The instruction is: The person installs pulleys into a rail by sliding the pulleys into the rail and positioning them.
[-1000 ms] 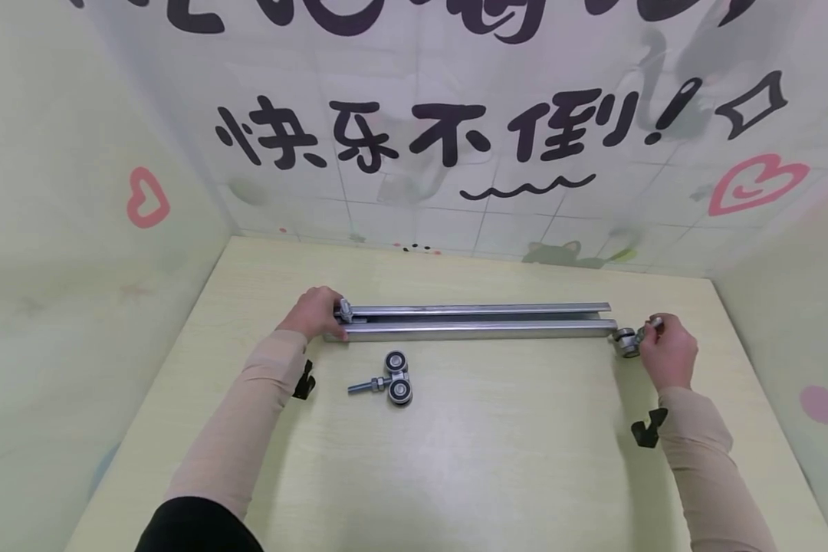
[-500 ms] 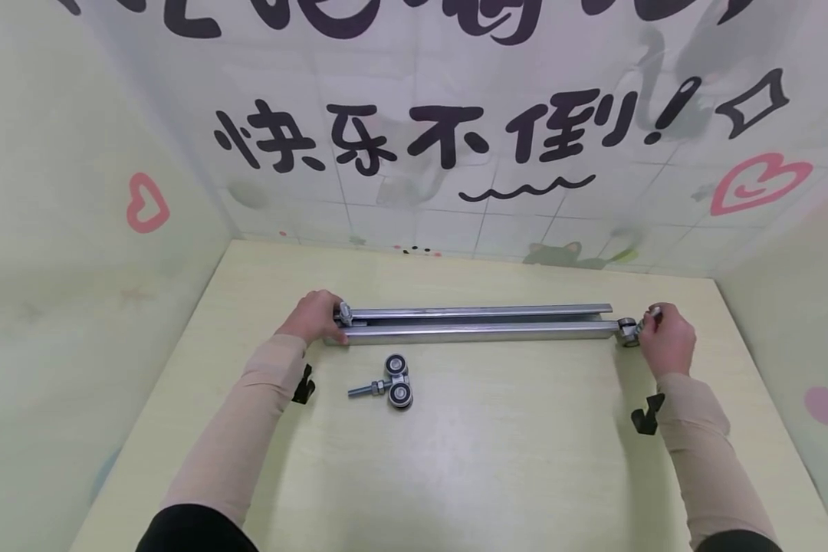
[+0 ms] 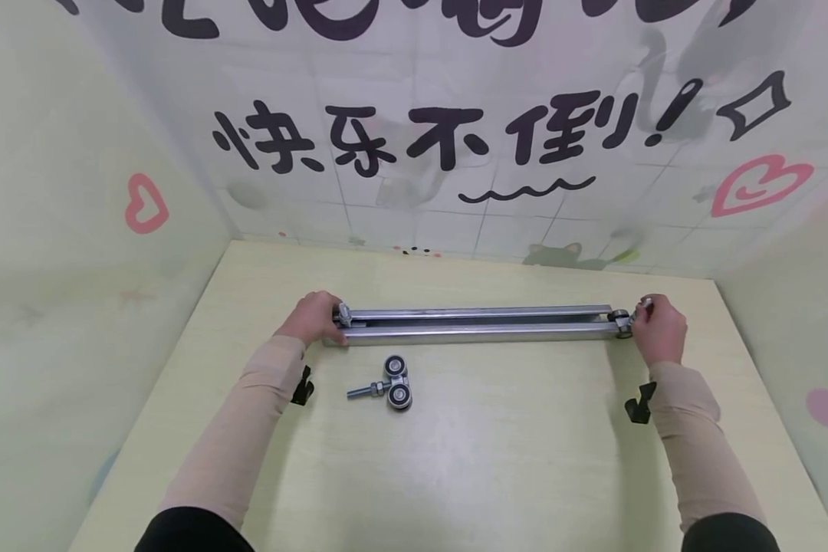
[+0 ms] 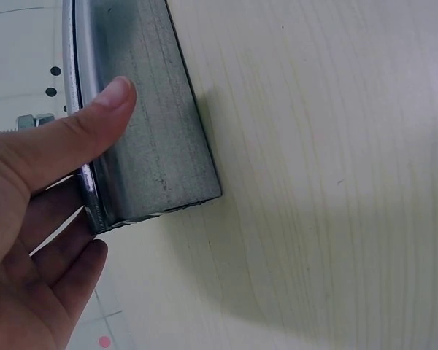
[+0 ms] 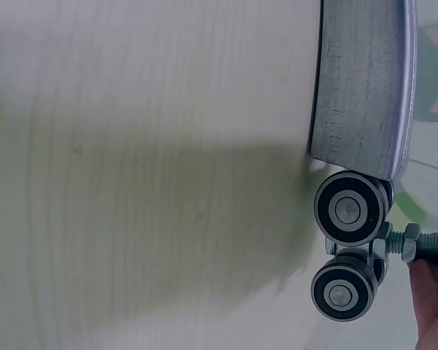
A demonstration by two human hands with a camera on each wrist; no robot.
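Note:
A metal track rail (image 3: 476,332) with a slot along its top lies across the table. Its left end is held by my left hand (image 3: 315,317), thumb on the near side wall and fingers at the far side, as the left wrist view shows. A bolt with a nut (image 4: 35,121) stands up from the slot beside that hand. At the opposite end, my right hand (image 3: 660,330) pinches the bolt of a roller trolley (image 5: 348,208). One wheel pair of this trolley is right at the rail's open end; the other pair is outside it.
Another roller trolley (image 3: 398,382) lies on its side on the table (image 3: 497,445), in front of the rail, its bolt pointing left. A printed white backdrop (image 3: 414,176) rises behind the table.
My right hand has moved left and away from me, bringing the roller trolley up to the rail's right end. My left hand keeps its hold on the rail.

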